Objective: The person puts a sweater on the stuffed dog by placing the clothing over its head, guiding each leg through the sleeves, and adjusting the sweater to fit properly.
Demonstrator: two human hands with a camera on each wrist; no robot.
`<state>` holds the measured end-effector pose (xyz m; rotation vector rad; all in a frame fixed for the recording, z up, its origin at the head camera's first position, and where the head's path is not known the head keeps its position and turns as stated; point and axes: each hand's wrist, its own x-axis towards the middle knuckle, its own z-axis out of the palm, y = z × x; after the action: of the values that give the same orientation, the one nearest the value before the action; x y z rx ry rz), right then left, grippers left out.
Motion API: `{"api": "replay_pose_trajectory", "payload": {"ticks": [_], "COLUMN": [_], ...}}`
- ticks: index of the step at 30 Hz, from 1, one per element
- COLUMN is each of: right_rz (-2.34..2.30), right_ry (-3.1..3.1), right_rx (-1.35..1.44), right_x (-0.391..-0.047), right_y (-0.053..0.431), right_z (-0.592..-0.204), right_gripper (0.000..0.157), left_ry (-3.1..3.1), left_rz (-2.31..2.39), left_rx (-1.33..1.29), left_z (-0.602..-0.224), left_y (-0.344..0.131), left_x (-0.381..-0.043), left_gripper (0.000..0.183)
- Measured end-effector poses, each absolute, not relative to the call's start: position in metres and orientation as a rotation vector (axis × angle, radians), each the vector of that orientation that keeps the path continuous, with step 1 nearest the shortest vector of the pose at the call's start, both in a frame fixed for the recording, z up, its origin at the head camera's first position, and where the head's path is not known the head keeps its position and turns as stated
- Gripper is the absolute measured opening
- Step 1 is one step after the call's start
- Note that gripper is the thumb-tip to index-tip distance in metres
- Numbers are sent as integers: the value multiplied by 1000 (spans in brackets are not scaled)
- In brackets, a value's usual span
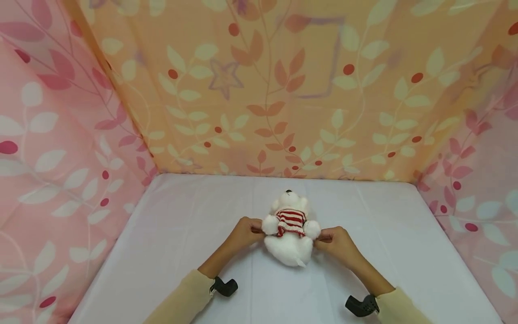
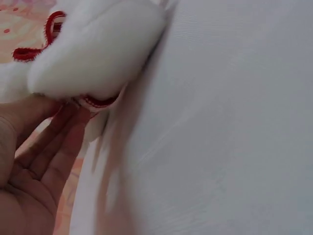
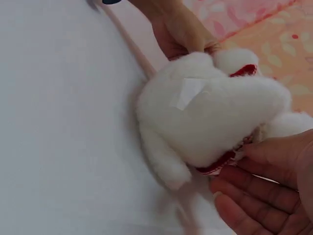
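Note:
A white plush bear is on the white surface, its dark nose pointing to the back. It wears a red-and-white striped shirt. My left hand is at its left side, and in the left wrist view the thumb and fingers pinch at the shirt's red-trimmed edge under the fur. On the other side, my right hand pinches the shirt's red hem between thumb and fingers, as the right wrist view shows. A small white tag sticks out from the bear's fur. Some fingertips are hidden behind fur and cloth.
A white-covered table lies under the bear. Behind it hangs an orange leaf-patterned cloth, with pink patterned cloths at the left and right sides. Each wrist carries a black device.

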<state>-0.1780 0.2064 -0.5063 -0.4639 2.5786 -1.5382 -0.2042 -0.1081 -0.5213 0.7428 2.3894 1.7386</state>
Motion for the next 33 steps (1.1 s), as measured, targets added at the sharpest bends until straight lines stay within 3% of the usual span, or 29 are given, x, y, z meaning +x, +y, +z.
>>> {"api": "replay_pose_trajectory", "payload": {"ticks": [6, 15, 21, 27, 33], "right_rz": [-1556, -1484, -1230, -773, -616], "right_ry": [2703, 2920, 3073, 3240, 3255], "right_rx": [-616, -506, -549, -723, -689], "right_x": [-166, -166, -167, -166, -167], "right_y": [201, 188, 191, 198, 204], "right_z": [-512, -515, -513, -509, -507], "right_gripper": [9, 7, 14, 30, 34], "left_ry": [2449, 2599, 2831, 3013, 3107], "left_rz": [1806, 1783, 1407, 961, 734], "left_rx": [779, 1035, 1099, 1109, 1135], "left_z": [-522, -531, -522, -516, -522], "left_y": [-99, -87, -94, -104, -116], "left_x": [-198, -201, -200, -197, -199], "left_gripper": [10, 17, 14, 24, 16]}}
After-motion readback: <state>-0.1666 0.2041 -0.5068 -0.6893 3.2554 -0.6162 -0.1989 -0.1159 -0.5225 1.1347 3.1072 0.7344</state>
